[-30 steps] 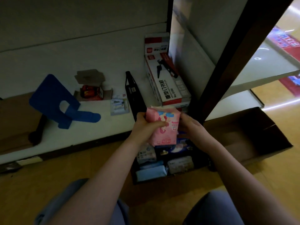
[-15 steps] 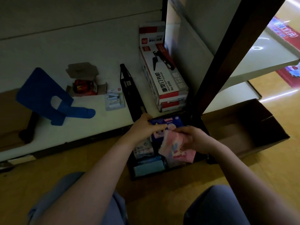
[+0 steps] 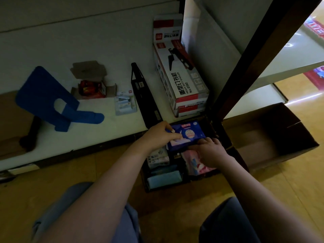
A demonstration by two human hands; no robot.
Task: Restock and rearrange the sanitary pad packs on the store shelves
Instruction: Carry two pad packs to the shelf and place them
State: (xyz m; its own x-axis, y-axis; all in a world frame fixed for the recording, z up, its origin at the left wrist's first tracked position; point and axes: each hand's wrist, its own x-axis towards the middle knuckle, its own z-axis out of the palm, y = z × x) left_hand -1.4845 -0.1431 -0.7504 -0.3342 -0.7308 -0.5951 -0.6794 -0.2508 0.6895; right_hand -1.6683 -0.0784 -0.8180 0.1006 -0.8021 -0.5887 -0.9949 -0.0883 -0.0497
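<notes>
The left hand [image 3: 160,135] is pinching the left end of the blue pad pack [image 3: 188,135] and the right hand [image 3: 211,152] is, I think, gripping its near right edge, so it is lying long-ways between them above the back of the dark box [image 3: 166,189].

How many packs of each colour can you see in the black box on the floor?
dark blue pack: 1
pink pack: 1
pale grey pack: 1
light blue pack: 1
Total: 4 packs showing in the black box; any underneath are hidden.
</notes>
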